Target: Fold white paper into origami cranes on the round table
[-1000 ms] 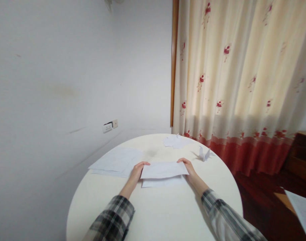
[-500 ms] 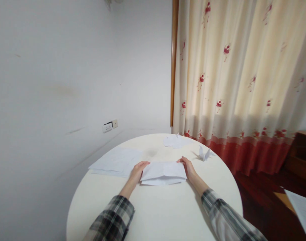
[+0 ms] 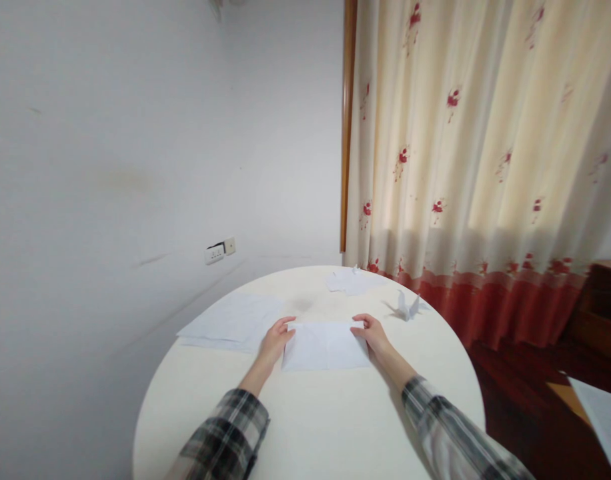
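A folded sheet of white paper (image 3: pixel 326 348) lies on the round white table (image 3: pixel 335 427) in front of me. My left hand (image 3: pixel 275 341) grips its far left corner, thumb on top and index finger along the far edge. At the far right corner, my right hand (image 3: pixel 374 333) pinches the paper the same way. The sheet looks flat, with a faint crease down its middle.
White sheets (image 3: pixel 233 323) are stacked at the table's left. A folded paper crane (image 3: pixel 407 307) stands at the right edge. Further back lie paper pieces (image 3: pixel 353 281). A wall (image 3: pixel 110 267) borders the left, a curtain (image 3: pixel 450 167) the back right.
The paper's raised, gaping near edge has come down, and the sheet now lies flat. Both thumbs now show on top of the paper near its far corners.
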Demonstrator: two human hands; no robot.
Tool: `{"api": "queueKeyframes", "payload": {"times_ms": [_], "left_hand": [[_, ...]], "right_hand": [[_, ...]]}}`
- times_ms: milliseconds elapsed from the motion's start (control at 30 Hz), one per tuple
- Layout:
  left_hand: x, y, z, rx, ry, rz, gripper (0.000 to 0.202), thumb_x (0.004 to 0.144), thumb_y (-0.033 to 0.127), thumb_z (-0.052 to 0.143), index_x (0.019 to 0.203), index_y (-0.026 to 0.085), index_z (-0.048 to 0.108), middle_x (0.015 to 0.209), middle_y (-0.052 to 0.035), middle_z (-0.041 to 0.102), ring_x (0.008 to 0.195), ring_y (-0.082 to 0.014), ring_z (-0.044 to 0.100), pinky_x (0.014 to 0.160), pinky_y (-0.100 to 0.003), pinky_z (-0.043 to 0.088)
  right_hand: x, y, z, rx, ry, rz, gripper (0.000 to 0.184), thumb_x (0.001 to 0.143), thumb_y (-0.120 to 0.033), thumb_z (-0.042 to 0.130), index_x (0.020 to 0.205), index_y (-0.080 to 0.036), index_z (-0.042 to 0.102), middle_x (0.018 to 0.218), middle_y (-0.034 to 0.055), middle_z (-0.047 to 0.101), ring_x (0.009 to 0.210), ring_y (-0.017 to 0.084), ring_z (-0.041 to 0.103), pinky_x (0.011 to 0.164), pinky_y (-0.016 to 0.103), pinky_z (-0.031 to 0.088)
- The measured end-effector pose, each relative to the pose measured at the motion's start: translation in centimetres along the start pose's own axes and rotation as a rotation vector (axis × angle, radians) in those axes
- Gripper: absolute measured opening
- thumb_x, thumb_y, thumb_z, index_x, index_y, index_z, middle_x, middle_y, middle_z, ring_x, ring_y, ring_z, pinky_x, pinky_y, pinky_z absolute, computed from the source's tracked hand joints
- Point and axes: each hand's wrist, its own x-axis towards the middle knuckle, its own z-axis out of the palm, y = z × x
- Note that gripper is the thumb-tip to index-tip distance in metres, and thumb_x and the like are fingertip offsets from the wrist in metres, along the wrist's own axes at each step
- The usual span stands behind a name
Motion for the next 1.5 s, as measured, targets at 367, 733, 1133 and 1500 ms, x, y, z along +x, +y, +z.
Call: {"api": "queueKeyframes", "payload": {"times_ms": [367, 733, 1133, 1500], "left_hand": [[-1.6, 2.1, 1.1, 0.825, 0.097, 0.379, 0.034, 0.070, 0.005, 0.043, 0.097, 0.019, 0.059, 0.104, -0.0054, 0.061, 0.105, -0.0198, 0.050, 0.096, -0.033, 0.036], [-4.7, 2.7, 6.1, 0.995, -0.462, 0.438, 0.048, 0.085, 0.029, 0.033, 0.131, 0.014, 0.035, 0.139, -0.0093, 0.035, 0.129, -0.0199, 0.028, 0.105, -0.039, 0.025], [-3.3, 1.2, 4.6, 1.080, -0.389, 0.262, 0.056, 0.087, 0.044, 0.024, 0.132, 0.012, 0.035, 0.141, -0.0110, 0.028, 0.131, -0.0224, 0.022, 0.106, -0.040, 0.018], [-2.8, 1.3, 3.4, 1.177, -0.070, 0.236, 0.049, 0.083, 0.027, 0.033, 0.127, 0.006, 0.040, 0.140, -0.0160, 0.028, 0.132, -0.0267, 0.018, 0.105, -0.043, 0.018]], "right_hand": [[0.7, 1.0, -0.5, -0.494, 0.074, -0.237, 0.016, 0.049, -0.019, 0.062, 0.066, -0.018, 0.062, 0.062, 0.0000, 0.062, 0.060, 0.016, 0.053, 0.057, 0.024, 0.038], [0.3, 1.0, 0.9, -0.569, 0.035, -0.308, 0.014, 0.053, -0.019, 0.060, 0.067, -0.020, 0.062, 0.063, -0.0009, 0.062, 0.059, 0.015, 0.052, 0.060, 0.025, 0.039], [-0.2, 0.2, 0.9, -0.564, 0.035, -0.272, 0.013, 0.052, -0.017, 0.060, 0.065, -0.020, 0.062, 0.062, -0.0008, 0.064, 0.060, 0.016, 0.055, 0.060, 0.025, 0.039], [-0.1, 0.4, 0.7, -0.570, 0.051, -0.260, 0.013, 0.053, -0.020, 0.060, 0.066, -0.020, 0.062, 0.056, -0.0030, 0.059, 0.056, 0.014, 0.052, 0.056, 0.024, 0.037]]}}
